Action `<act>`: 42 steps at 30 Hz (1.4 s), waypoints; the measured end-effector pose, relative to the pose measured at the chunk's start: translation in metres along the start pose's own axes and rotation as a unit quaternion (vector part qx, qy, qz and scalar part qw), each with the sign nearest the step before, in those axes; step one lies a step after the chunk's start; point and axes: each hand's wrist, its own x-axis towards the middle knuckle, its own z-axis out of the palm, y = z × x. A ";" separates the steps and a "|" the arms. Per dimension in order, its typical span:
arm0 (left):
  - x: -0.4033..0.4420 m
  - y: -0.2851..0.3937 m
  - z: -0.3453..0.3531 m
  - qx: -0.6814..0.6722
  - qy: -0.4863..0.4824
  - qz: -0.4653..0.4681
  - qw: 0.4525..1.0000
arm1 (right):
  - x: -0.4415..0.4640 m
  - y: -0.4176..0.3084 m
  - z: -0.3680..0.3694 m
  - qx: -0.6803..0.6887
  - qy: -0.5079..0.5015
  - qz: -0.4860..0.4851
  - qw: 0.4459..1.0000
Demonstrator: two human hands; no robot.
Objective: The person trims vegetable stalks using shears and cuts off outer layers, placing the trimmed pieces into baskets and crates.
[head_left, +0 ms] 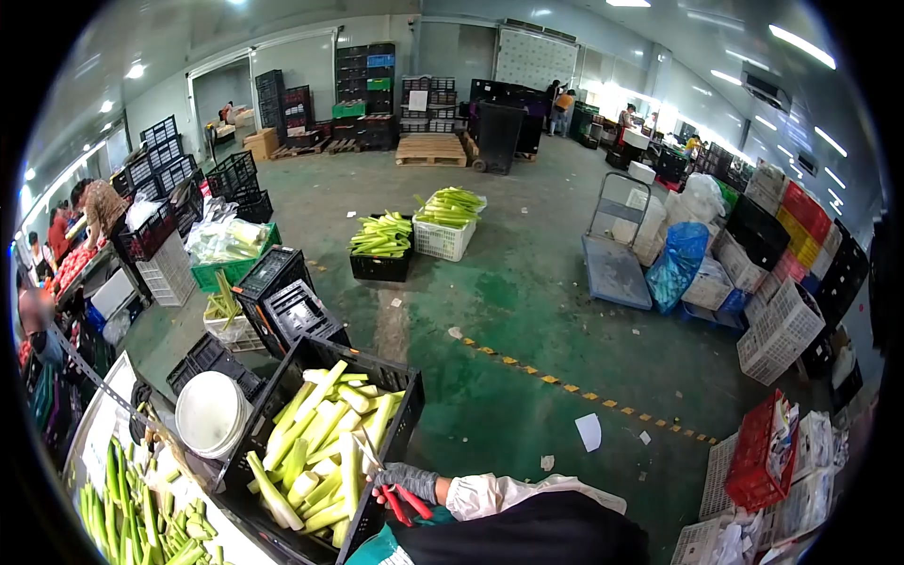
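My right hand [405, 480], in a grey glove with a white sleeve above it, is closed around red-handled scissors [411, 503]. Their blades point up and to the left, at the near right rim of a black plastic crate [409, 395]. Thick pale green celery-like stalks [325, 424] with cut ends fill this crate; whether the blades touch one I cannot tell. My left hand is out of view. On the white table [122, 384] at lower left lie longer green stalks [122, 499] and short cut pieces [193, 527].
A white bucket [209, 414] stands beside the crate. Ahead on the floor are a black crate [381, 268] and a white crate [444, 241] of stalks. A flatbed trolley [617, 273] and stacked crates line the right. People work at far left and at the back.
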 end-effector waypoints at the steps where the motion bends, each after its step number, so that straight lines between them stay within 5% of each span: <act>1: 0.002 0.004 0.006 -0.001 0.010 -0.007 1.000 | -0.001 0.000 0.000 0.006 0.001 0.001 1.000; 10: -0.001 0.010 0.012 0.032 0.056 -0.044 0.997 | 0.000 0.003 0.004 -0.022 0.020 0.019 0.999; 14: -0.018 -0.011 -0.005 0.042 0.081 -0.079 0.993 | 0.001 0.007 -0.007 -0.007 -0.055 0.021 0.998; 16: -0.045 -0.035 -0.039 0.043 0.121 -0.134 0.983 | -0.008 -0.001 0.011 -0.106 -0.044 0.016 0.993; 20: -0.127 -0.027 -0.116 0.096 0.267 -0.213 0.935 | -0.030 -0.007 0.046 -0.057 -0.091 0.091 0.990; 24: -0.206 -0.008 -0.185 0.313 0.314 -0.213 0.871 | -0.036 -0.011 0.049 -0.132 -0.108 0.051 0.984; 28: -0.287 0.030 -0.245 0.009 0.484 -0.376 0.790 | -0.020 0.010 0.073 -0.230 -0.156 0.092 0.956; 34: -0.378 0.060 -0.275 -0.008 0.546 -0.466 0.696 | 0.011 0.013 0.096 -0.290 -0.185 0.140 0.928; 37: -0.405 0.069 -0.283 -0.036 0.643 -0.481 0.595 | 0.014 0.022 0.109 -0.314 -0.196 0.155 0.916; 42: -0.426 0.055 -0.254 -0.185 0.655 -0.471 0.561 | 0.011 0.025 0.123 -0.346 -0.208 0.154 0.902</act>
